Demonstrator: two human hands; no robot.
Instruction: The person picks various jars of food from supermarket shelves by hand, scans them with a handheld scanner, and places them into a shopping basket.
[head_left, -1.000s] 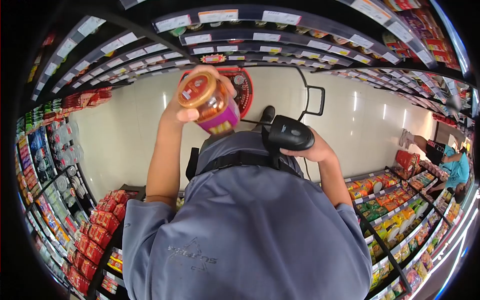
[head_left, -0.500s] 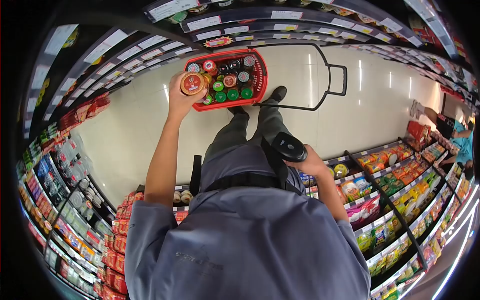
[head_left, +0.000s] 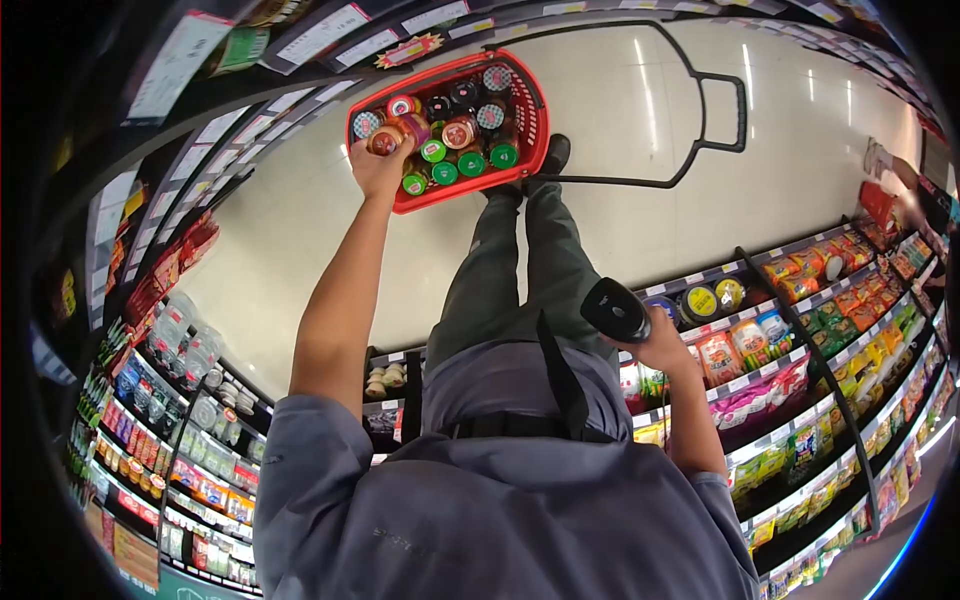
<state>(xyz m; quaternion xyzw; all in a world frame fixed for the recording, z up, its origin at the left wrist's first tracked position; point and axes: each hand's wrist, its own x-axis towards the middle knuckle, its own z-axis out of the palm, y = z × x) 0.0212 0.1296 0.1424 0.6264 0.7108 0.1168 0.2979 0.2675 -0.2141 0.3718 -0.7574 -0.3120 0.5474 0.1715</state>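
Note:
My left hand point(head_left: 377, 170) is closed around a jar with an orange-gold lid point(head_left: 385, 140), at the left end of a red shopping basket point(head_left: 402, 204). The jar is tilted, its lid towards me and its side showing. Packed in the basket are several jars, among them ones with green lids point(head_left: 471, 163), black lids point(head_left: 463, 93) and checked lids point(head_left: 497, 77). In front of my waist on the right, my right hand point(head_left: 660, 345) grips a black handheld barcode scanner point(head_left: 615, 310); part of its handle is hidden by my fingers.
The basket's black handle point(head_left: 722, 112) is folded out to the right over the pale tiled floor point(head_left: 600, 100). Shelves with price labels point(head_left: 320, 38) run close behind the basket. Stocked snack shelves point(head_left: 800, 400) stand on the right, and a person point(head_left: 900, 170) is at the far right.
My left hand has gone down towards the basket with the jar, which has tipped so its side shows. The scanner in my right hand has shifted slightly right in view. The whole view has shifted.

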